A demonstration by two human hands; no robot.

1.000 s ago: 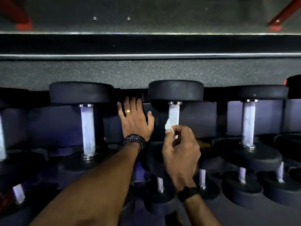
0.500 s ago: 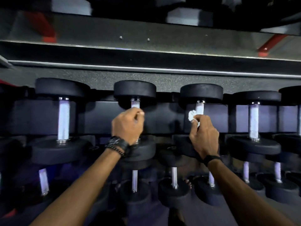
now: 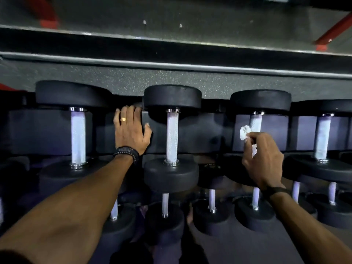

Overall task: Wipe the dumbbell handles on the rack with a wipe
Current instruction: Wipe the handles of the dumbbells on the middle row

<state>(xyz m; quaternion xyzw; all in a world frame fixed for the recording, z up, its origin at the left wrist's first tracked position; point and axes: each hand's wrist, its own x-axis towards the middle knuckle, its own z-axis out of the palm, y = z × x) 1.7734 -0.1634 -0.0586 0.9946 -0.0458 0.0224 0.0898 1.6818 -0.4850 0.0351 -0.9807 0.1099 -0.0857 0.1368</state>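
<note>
Wipe [image 3: 244, 132]: small crumpled white wad, pinched in right hand [image 3: 263, 159] against pale knurled handle [image 3: 255, 121] of black dumbbell on rack [image 3: 205, 134]; left hand [image 3: 131, 133] flat, fingers extended on rack.

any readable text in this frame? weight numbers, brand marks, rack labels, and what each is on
None readable.
Dumbbell heads: plain black sides face the camera; no numbers or brand show.
Handles: bare knurled metal, no markings.
Rack shelf: dark, no label visible.
Faint pale marks on a dark head near the right hand: too blurred to read.
Wipe and left hand's ring: no text.
</note>
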